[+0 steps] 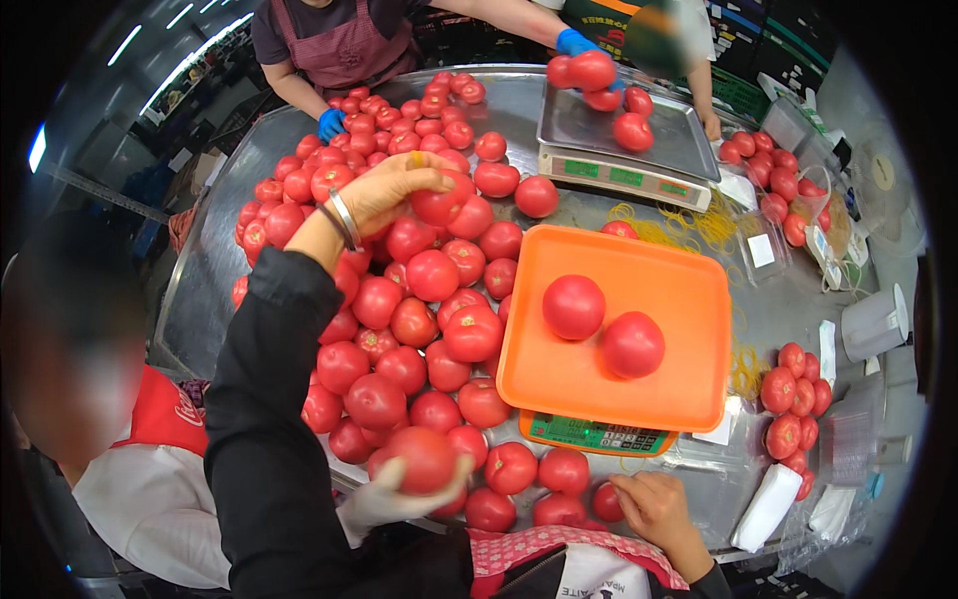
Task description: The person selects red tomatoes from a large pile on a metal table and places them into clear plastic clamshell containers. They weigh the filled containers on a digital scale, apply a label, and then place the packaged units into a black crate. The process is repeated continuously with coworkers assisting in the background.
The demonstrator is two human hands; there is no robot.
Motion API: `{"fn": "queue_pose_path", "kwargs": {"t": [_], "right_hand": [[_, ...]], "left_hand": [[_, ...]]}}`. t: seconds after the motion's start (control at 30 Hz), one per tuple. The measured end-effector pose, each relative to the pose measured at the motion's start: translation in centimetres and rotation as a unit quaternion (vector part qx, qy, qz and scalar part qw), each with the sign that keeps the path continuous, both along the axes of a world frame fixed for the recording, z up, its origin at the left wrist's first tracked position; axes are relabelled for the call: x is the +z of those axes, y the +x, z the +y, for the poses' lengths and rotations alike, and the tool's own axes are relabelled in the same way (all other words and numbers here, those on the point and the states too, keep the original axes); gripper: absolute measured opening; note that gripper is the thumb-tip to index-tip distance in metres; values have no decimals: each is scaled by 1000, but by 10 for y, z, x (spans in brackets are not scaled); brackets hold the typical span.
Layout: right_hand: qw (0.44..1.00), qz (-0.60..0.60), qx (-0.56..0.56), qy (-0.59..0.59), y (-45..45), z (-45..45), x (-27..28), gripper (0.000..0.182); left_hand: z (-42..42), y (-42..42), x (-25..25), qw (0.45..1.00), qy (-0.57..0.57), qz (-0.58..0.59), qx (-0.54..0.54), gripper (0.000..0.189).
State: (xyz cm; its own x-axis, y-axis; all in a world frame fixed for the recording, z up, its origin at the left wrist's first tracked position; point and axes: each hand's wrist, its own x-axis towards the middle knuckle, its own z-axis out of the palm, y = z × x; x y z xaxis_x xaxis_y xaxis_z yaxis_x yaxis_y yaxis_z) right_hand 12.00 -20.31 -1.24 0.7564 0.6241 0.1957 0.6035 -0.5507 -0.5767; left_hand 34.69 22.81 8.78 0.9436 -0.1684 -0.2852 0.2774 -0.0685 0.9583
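Observation:
My left hand (393, 180), with a bracelet at the wrist and a black sleeve, stretches over the pile and grips a red tomato (440, 199). My right hand (658, 505) is low at the near table edge, its fingers curled beside a tomato (608, 502); whether they hold it cannot be told. Before me an orange tray (673, 299) bears two tomatoes (573, 307), set apart. It rests on a digital scale (599, 434) whose green display and keys show at the near side. Many loose tomatoes (434, 275) lie left of the tray.
A gloved hand (408, 490) from the left holds a tomato. Across the table, a blue-gloved hand (580, 45) holds tomatoes over a second scale (629, 176). Yellow rubber bands (711, 224), a clear plastic box (763, 251) and stacked tomatoes (797, 397) lie right. A fan (883, 176) stands beyond.

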Motion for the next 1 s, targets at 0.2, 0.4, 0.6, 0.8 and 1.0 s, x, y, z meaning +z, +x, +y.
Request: {"fn": "queue_pose_path", "kwargs": {"t": [0.2,0.4,0.6,0.8,1.0], "right_hand": [[998,-4,52,22,-8,8,0,28],[997,-45,21,52,-31,-17,10,29],[980,-109,-165,26,-52,-93,14,23],[855,-182,-483,47,-59,-206,39,15],[835,-199,-502,-108,-63,-271,38,11]], "left_hand": [[-138,-55,-11,860,277,-402,-146,48],[-202,-25,-45,776,461,-378,-207,44],[-192,-8,-62,766,492,-341,-233,63],[-185,-17,-24,804,443,-374,-131,63],[-224,-92,24,807,403,-408,-145,40]]}}
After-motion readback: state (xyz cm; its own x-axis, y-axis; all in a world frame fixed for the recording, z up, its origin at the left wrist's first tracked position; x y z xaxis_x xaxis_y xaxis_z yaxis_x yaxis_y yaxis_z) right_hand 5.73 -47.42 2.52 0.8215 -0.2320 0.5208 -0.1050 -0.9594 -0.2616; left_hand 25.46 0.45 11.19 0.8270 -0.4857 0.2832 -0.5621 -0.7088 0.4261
